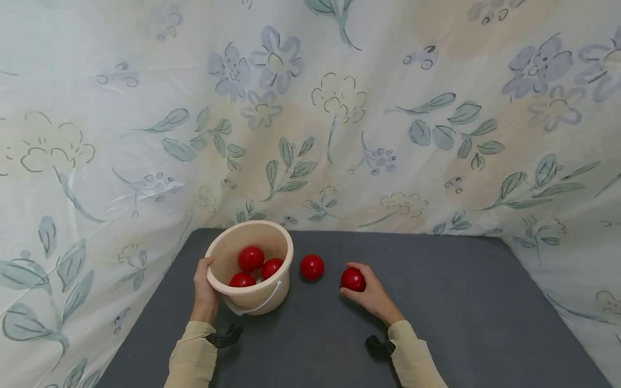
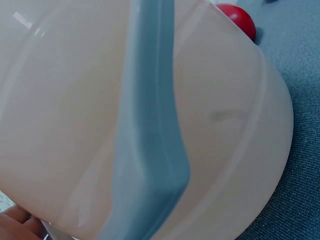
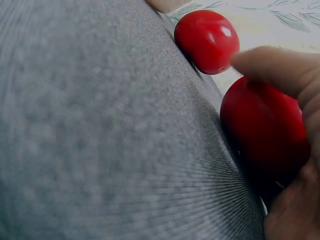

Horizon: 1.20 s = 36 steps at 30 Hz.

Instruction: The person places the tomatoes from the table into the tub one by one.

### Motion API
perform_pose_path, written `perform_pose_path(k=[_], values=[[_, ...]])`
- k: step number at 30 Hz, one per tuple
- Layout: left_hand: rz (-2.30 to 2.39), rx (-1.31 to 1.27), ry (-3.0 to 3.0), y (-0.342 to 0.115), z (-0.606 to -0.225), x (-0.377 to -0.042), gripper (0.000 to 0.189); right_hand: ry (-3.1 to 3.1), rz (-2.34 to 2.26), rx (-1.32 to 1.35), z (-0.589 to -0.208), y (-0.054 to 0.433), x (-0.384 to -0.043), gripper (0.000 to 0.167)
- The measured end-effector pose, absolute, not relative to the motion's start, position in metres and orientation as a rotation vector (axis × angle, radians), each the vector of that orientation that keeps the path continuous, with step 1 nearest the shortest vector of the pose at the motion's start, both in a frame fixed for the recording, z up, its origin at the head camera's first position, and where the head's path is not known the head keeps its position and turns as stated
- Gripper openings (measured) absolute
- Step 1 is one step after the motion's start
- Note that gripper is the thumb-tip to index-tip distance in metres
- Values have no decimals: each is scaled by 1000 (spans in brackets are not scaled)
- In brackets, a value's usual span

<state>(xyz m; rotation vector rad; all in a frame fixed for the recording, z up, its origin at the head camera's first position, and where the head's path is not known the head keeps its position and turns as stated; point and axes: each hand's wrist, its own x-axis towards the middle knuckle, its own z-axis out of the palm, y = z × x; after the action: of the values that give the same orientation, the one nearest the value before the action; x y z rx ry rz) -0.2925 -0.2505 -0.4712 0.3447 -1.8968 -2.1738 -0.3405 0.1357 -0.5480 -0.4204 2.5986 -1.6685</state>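
My left hand (image 1: 206, 293) holds the left side of a cream plastic bucket (image 1: 264, 299), thumb at the rim. The bucket tilts toward me, and three glossy red balls show inside, one of them a ball (image 1: 250, 258) at the back. Its pale handle (image 2: 150, 125) hangs down the front and fills the middle of the left wrist view. Over to the right, my right hand (image 1: 372, 297) grips another red ball (image 1: 352, 280) between thumb and fingers, close over the table. Between that hand and the bucket sits a loose red ball (image 1: 312, 268).
A dark grey cloth covers the table (image 1: 436, 302). Behind it hangs a floral curtain (image 1: 368, 134), meeting the table's far edge just beyond the bucket. Black wrist straps (image 1: 225, 336) sit at both sleeves.
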Motion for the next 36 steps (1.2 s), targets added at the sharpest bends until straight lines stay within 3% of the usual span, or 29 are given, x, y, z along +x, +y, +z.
perform_pose_path(k=[13,36], values=[[-2176,374,-1896,-251,-472,-292,63,2423,-1786,-402,-535,139,-349,61],[-2157,335,-1902,-253,-475,-294,63,2252,-1753,-637,-424,94,-378,61]])
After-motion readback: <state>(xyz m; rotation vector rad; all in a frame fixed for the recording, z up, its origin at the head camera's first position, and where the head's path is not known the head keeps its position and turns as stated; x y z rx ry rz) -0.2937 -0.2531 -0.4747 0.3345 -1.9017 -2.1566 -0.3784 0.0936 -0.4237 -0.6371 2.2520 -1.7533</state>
